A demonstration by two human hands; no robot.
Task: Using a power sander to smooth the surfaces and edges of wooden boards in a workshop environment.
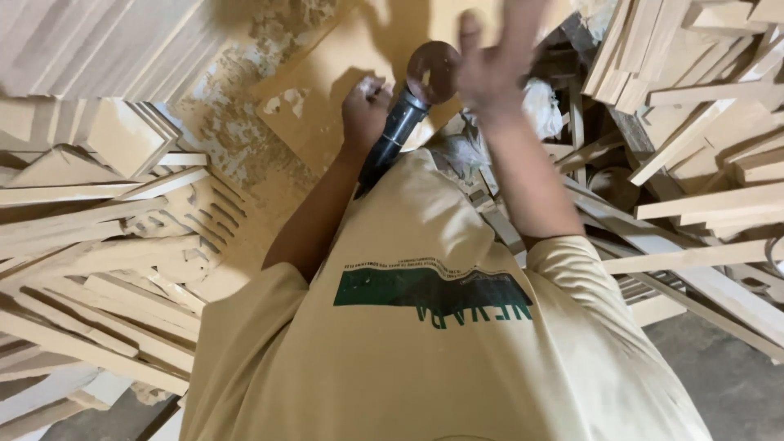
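Left hand (365, 104): fingers curled shut, knuckles up, resting on the flat wooden panel (327, 90). It lies right beside the sander body, but whether the fingers wrap the tool or only press the panel cannot be told from this view.

Right hand (490, 61): raised above the work, fingers spread open and motion-blurred — it holds nothing. It hangs just over the sanding disc, close enough to reach it.

Tool: a handheld disc sander (398, 131) with a dark cylindrical body, angled up from the person's chest toward the panel. The slant keeps the body braced near the torso while the head meets the work.

Sanding disc (434, 72): round, brown, with a centre hole, tilted so its face shows to the camera, at the tool's far end and between the two hands.

Work surface: the panel lies flat ahead of the person, dusted with pale sawdust (229, 122) — thickest along its left side.

Surroundings: stacked wooden strips (98, 269) at the left and loose offcuts (702, 122) piled at the right, all within arm's reach of the standing position.

Clothing: a dust-covered tan T-shirt (425, 351) fills the lower frame.
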